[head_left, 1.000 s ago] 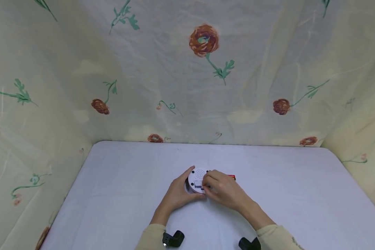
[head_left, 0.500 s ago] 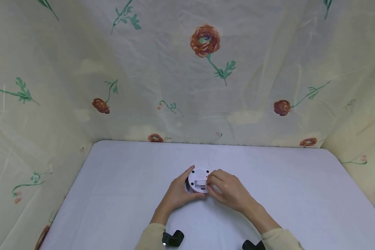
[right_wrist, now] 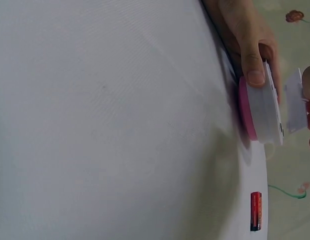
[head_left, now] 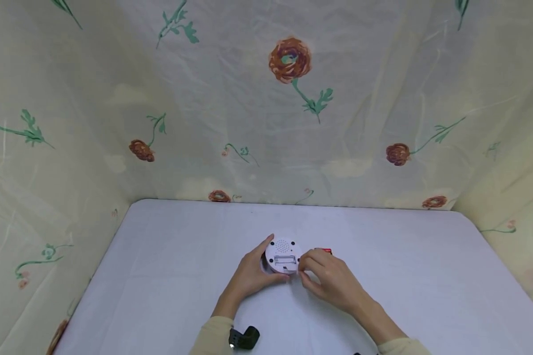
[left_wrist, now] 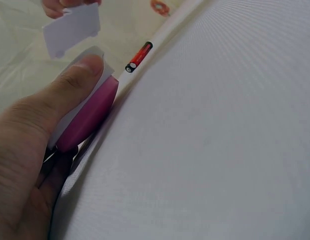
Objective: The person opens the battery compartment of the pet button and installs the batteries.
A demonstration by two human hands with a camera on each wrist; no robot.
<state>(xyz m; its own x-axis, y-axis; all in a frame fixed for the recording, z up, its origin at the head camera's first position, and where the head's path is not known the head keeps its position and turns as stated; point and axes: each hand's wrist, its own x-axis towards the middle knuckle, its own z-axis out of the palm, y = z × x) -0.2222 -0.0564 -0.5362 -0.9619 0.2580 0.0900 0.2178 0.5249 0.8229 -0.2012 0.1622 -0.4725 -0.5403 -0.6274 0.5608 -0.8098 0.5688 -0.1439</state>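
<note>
The left hand (head_left: pixel 251 274) is gripping the round white device (head_left: pixel 282 256) on edge at the near centre of the white desk (head_left: pixel 169 276), thumb and curled fingers (right_wrist: pixel 254 65) clasping its rim above the pink face (left_wrist: pixel 90 117). Just to the right, the right hand (head_left: pixel 326 276) is pinching the small white cover (left_wrist: pixel 72 29) between its fingertips, held just clear of the device. Slightly farther, a red battery (head_left: pixel 323 251) is lying on the desk beyond the right hand.

Perhaps a makeshift recording booth, floral cloth (head_left: pixel 266 98) walls, white table (head_left: pixel 160 296)
</note>
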